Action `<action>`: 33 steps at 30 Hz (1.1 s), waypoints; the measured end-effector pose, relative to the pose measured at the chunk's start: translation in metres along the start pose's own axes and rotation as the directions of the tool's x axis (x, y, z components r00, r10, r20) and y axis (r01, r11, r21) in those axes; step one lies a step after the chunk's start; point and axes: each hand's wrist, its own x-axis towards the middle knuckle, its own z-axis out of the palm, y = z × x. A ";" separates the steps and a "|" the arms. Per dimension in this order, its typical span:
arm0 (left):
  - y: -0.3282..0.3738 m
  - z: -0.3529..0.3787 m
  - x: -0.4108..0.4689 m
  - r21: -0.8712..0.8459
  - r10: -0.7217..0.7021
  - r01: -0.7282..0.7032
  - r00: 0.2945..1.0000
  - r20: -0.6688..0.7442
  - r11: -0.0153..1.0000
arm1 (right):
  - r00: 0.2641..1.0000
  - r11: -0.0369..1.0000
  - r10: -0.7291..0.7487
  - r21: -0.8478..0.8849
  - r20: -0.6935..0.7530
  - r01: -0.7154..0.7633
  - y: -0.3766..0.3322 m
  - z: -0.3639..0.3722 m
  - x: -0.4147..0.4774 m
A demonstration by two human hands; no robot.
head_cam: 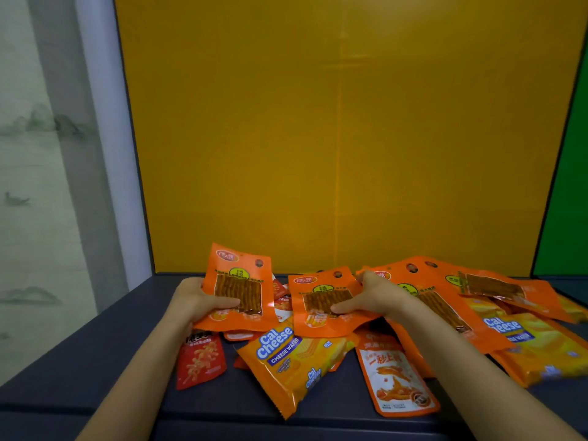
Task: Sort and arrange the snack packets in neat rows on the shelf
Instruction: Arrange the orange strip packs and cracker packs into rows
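A heap of snack packets lies on the dark grey shelf (105, 354). My left hand (194, 300) grips an orange spicy-strip packet (238, 288), tilted up off the pile, thumb across its front. My right hand (372, 297) pinches a second orange spicy-strip packet (321, 300) by its right edge. More orange strip packets (445, 300) lie to the right. A yellow Cal Cheese wafer packet (292, 361) lies in front, and another Cal Cheese packet (534, 345) lies at the right. A red packet (200, 361) and a white-and-orange packet (397, 380) lie near the front edge.
An orange back panel (318, 138) closes the shelf behind the pile. A green panel (569, 202) stands at the right and a pale wall with a painted landscape (38, 186) at the left. Bare shelf surface shows on the left side.
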 end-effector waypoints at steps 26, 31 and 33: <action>0.113 0.083 -0.091 -0.533 0.284 -0.118 0.928 0.241 0.838 | 0.885 0.671 0.003 0.657 -0.466 0.343 0.126 -0.089 -0.131; 0.136 0.165 -0.146 -0.546 0.270 -0.049 0.904 0.332 0.836 | 0.860 0.693 0.123 0.663 -0.495 0.282 0.205 -0.134 -0.183; 0.146 0.200 -0.170 -0.545 0.261 -0.027 0.897 0.358 0.838 | 0.851 0.699 0.155 0.664 -0.502 0.264 0.236 -0.154 -0.205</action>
